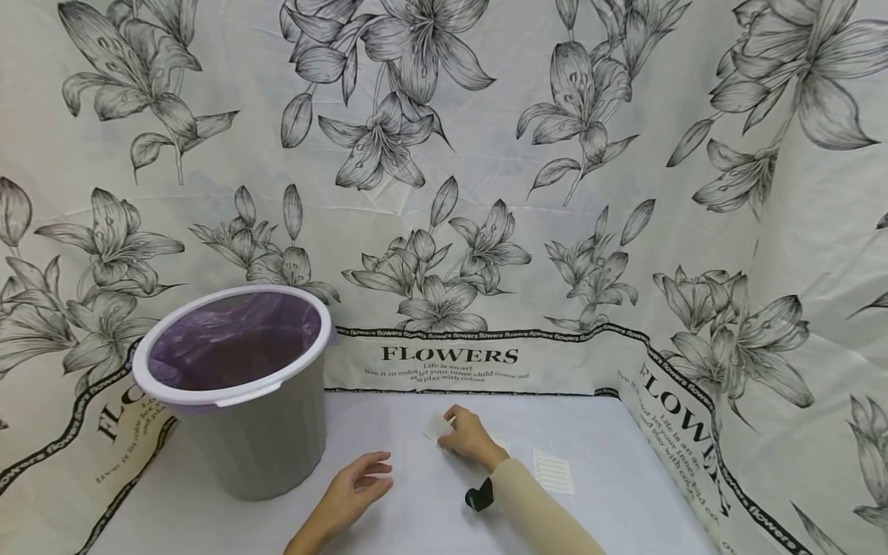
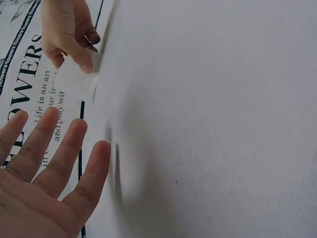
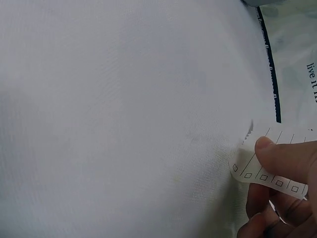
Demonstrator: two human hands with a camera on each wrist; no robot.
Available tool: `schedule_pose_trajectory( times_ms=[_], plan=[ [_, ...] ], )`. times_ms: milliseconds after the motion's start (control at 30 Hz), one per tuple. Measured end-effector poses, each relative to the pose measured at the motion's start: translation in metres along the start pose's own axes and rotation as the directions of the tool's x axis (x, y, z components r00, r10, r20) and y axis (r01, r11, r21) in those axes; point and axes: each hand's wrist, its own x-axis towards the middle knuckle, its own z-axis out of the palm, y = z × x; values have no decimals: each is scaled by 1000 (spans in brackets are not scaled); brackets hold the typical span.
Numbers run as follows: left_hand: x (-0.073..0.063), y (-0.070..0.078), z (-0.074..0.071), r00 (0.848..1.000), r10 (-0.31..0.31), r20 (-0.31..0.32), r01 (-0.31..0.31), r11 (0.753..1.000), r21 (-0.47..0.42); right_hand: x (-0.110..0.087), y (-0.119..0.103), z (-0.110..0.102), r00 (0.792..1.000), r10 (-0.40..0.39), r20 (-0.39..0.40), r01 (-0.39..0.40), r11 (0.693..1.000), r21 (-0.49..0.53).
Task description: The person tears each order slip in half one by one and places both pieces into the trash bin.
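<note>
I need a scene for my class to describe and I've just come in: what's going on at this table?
A person's bare right hand pinches a thin white paper sheet printed with lines and small boxes over the white-covered table. The bare left hand is open and holds nothing. A second white, lined rectangular sheet lies on the table, right of the right forearm. On the left stands a round grey bin with a white rim and purple liner.

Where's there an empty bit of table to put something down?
The white table is bare right of the lying lined paper, and, beyond the left hand, between the grey bin and the sheet in the right hand. It's crowded around the beige sleeve beside the lying paper, and where the bin stands.
</note>
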Motion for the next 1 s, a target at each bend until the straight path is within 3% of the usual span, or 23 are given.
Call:
schedule_pose_trajectory(
  times_ms=[167,433,700,1000],
  plan=[
    [1,0,3,1000,-18,-24,18,1000,1,-8,-2,-2,999,-50,5,50,999,-1],
    [6,1,9,998,4,-61,-3,1000,19,-15,-2,-1,995,-95,-4,95,995,35],
    [10,-2,14,992,5,-126,2,998,58,-29,-10,13,986,-159,54,154,984,84],
    [15,-1,17,975,22,-220,-17,1000,23,-46,-27,29,965,-229,130,198,957,212]
  ],
)
